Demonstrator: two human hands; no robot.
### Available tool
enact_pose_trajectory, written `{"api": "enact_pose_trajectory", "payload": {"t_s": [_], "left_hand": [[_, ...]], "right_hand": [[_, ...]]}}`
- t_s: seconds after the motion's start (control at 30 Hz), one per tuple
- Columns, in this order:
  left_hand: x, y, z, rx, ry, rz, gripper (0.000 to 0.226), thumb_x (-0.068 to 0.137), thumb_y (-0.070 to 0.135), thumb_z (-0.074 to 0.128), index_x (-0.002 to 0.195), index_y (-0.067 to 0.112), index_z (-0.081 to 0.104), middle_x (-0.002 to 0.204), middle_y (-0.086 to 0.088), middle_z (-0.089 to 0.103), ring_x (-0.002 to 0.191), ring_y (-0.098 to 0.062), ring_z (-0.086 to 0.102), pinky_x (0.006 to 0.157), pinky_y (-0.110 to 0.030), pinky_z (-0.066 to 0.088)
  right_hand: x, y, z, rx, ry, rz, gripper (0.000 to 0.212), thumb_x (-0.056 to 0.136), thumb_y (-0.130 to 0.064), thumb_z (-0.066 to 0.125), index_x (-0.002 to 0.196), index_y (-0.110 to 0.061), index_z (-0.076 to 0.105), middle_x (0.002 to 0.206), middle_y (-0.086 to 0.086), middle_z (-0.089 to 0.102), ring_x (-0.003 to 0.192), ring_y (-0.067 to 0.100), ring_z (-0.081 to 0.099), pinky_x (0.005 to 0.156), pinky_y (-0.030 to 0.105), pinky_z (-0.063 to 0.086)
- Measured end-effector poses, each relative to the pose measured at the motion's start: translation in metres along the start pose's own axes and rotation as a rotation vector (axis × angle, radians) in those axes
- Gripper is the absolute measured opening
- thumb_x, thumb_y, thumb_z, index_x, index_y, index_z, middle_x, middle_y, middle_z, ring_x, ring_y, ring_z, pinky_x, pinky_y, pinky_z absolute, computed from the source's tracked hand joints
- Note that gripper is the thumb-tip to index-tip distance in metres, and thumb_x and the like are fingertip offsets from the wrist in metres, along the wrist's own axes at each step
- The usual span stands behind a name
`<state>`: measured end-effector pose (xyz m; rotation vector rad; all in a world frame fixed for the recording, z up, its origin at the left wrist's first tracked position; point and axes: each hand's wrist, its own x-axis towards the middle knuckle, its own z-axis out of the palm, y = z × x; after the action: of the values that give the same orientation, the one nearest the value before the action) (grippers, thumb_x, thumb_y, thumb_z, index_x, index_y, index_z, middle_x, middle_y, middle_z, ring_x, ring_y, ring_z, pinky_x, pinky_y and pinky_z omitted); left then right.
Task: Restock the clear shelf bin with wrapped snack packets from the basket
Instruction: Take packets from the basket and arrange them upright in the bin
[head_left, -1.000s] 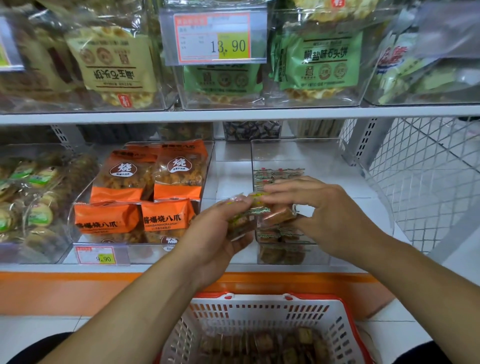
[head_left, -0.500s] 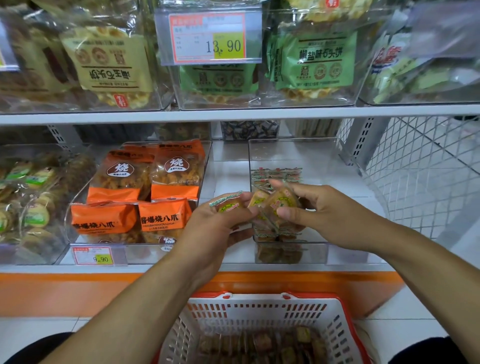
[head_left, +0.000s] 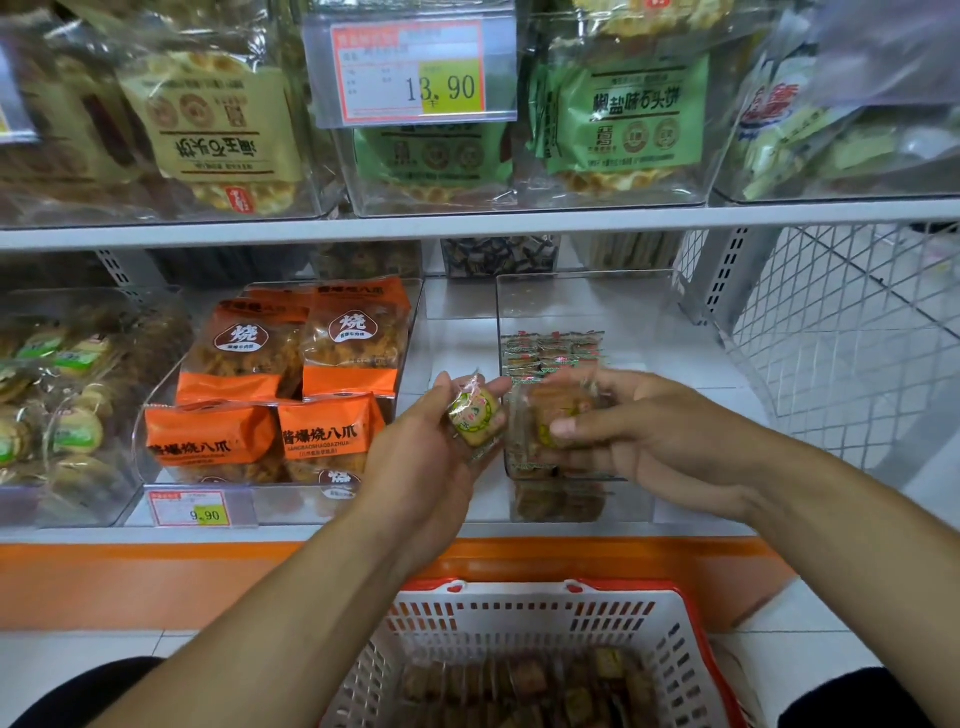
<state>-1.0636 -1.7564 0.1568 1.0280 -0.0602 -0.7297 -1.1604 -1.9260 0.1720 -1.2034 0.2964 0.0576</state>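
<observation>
My left hand (head_left: 431, 447) holds one wrapped snack packet (head_left: 475, 415) with a green and yellow label, just left of the clear shelf bin (head_left: 576, 301). Inside the bin's front part, my right hand (head_left: 639, 431) grips another wrapped packet (head_left: 558, 410), blurred by motion. A row of packets (head_left: 553, 351) lies further back in the bin. Below, a white basket with a red rim (head_left: 524, 618) carries several more wrapped packets (head_left: 524, 686).
A clear bin of orange snack bags (head_left: 291, 384) stands left of the target bin, with a 9.90 price tag (head_left: 192, 512) at its front. More clear bins fill the upper shelf (head_left: 467, 221). A white wire mesh panel (head_left: 841, 332) closes the right side.
My hands have drawn apart. The right hand moved right and down into the bin with a packet, while the left hand stays just left of the bin with one packet.
</observation>
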Motion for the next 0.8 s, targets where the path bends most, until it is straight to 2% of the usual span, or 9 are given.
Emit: {"api": "enact_pose_trajectory", "payload": {"t_s": [0.2,0.27,0.33,0.43,0.5,0.57,0.63,0.73,0.8], "left_hand": [[-0.005,-0.008,0.008,0.116,-0.036,0.149,0.040,0.108,0.021,0.036,0.129,0.004,0.064,0.125,-0.020,0.070,0.115,-0.027,0.068,0.100,-0.035,0.052],[-0.007,-0.012,0.007,0.269,-0.065,0.274,0.035,0.108,0.008,0.037,0.131,0.004,0.063,0.113,-0.007,0.074,0.097,0.000,0.071,0.080,-0.012,0.053],[-0.004,-0.015,0.007,0.461,-0.055,0.365,0.037,0.107,-0.004,0.036,0.134,0.008,0.058,0.103,0.016,0.068,0.089,0.021,0.062,0.073,0.002,0.043],[-0.001,-0.013,0.009,0.571,-0.074,0.379,0.038,0.109,0.007,0.039,0.129,0.024,0.065,0.102,0.015,0.075,0.096,0.002,0.067,0.086,-0.010,0.047],[0.002,-0.016,0.011,0.572,-0.066,0.344,0.034,0.108,0.019,0.043,0.123,0.040,0.065,0.107,0.027,0.073,0.103,0.009,0.065,0.085,-0.009,0.048],[0.003,-0.025,0.013,0.722,-0.133,0.358,0.033,0.107,0.024,0.047,0.118,0.053,0.059,0.101,0.041,0.067,0.092,0.025,0.058,0.071,0.001,0.045],[0.004,-0.040,0.016,0.927,-0.229,0.369,0.036,0.105,0.025,0.052,0.122,0.057,0.054,0.107,0.038,0.064,0.093,0.024,0.057,0.069,0.001,0.045],[0.009,-0.060,0.018,1.259,-0.337,0.390,0.046,0.101,0.029,0.057,0.143,0.044,0.045,0.145,0.019,0.051,0.123,0.002,0.053,0.100,-0.016,0.048],[0.015,-0.072,0.017,1.503,-0.403,0.446,0.057,0.099,0.033,0.059,0.152,0.034,0.037,0.159,0.012,0.035,0.143,-0.011,0.036,0.119,-0.025,0.027]], "right_hand": [[0.002,0.013,0.028,0.213,-0.021,0.060,0.046,0.089,-0.006,0.062,0.135,-0.007,0.058,0.127,0.023,0.067,0.114,0.035,0.068,0.095,0.044,0.057],[0.002,0.015,0.032,0.222,-0.058,0.044,0.043,0.091,-0.009,0.060,0.134,-0.004,0.059,0.131,0.022,0.065,0.121,0.035,0.064,0.101,0.044,0.054],[0.002,0.015,0.030,0.202,-0.070,0.021,0.043,0.089,-0.010,0.062,0.132,-0.004,0.062,0.127,0.020,0.067,0.113,0.031,0.065,0.100,0.042,0.052],[0.004,0.004,0.016,0.147,-0.090,-0.025,0.049,0.087,-0.003,0.063,0.135,-0.007,0.060,0.120,0.018,0.068,0.106,0.027,0.065,0.095,0.041,0.054],[0.008,-0.009,-0.002,0.087,-0.036,-0.081,0.052,0.083,0.005,0.065,0.133,-0.009,0.061,0.119,0.016,0.070,0.102,0.026,0.070,0.086,0.039,0.060],[0.014,-0.017,-0.029,-0.242,0.190,-0.167,0.051,0.078,0.008,0.074,0.124,-0.013,0.066,0.120,0.016,0.070,0.098,0.022,0.072,0.082,0.037,0.062],[0.023,-0.015,-0.058,-0.832,0.467,-0.182,0.046,0.077,0.004,0.081,0.117,-0.016,0.067,0.116,0.013,0.069,0.097,0.021,0.067,0.087,0.041,0.060],[0.043,0.002,-0.090,-1.096,0.511,-0.013,0.035,0.078,0.008,0.077,0.105,-0.012,0.067,0.105,0.012,0.071,0.087,0.022,0.063,0.081,0.042,0.058],[0.059,0.011,-0.102,-1.218,0.491,0.051,0.033,0.079,0.005,0.076,0.102,-0.017,0.066,0.103,0.008,0.071,0.089,0.023,0.064,0.078,0.035,0.056]]}}
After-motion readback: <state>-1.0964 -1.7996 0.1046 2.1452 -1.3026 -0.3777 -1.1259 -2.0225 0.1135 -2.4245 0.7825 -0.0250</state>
